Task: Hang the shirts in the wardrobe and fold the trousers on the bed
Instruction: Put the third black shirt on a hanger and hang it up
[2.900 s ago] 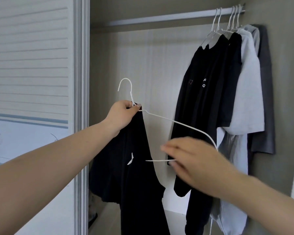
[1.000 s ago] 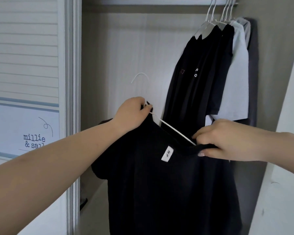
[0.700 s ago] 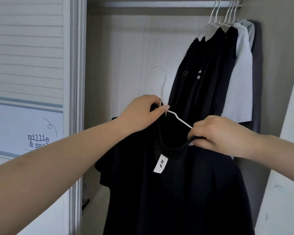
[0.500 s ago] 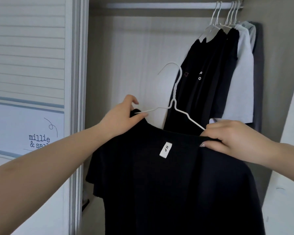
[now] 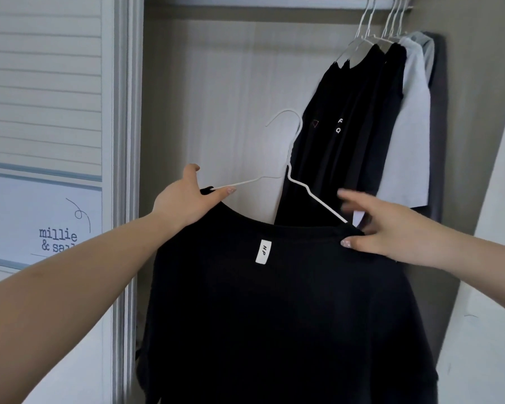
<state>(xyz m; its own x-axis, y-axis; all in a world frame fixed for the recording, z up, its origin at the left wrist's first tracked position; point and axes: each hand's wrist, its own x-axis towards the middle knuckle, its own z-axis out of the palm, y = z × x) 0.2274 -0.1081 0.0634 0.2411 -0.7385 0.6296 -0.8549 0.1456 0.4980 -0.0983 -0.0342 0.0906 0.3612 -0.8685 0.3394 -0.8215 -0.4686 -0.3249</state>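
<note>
Two hands on one garment here. My left hand pinches the left shoulder of the black shirt together with the end of the white hanger, fingers closed on both. My right hand is at the other shoulder, thumb pressed on the collar edge, but its fingers are blurred and spread, so I can't tell whether it actually grips the cloth.

The hanger sits inside the neck opening, both wire arms running down under the fabric, hook upright above the collar. A white label shows at the neckline, so I'm looking at the inside back. The shirt hangs in front of me, well below the rail, not yet hooked.

Progress, as I judge it: this shirt is dressed on its hanger or very nearly; lifting the hook onto the rail is what's left for it. Several shirts already hang at the rail's right end, dark ones and a pale one, so the hanging part looks well underway. Trousers and bed are out of view, so nothing to report there.

Around me: pale wardrobe back panel, plenty of free rail to the left, and a sliding door with slats and printed lettering on my left.
</note>
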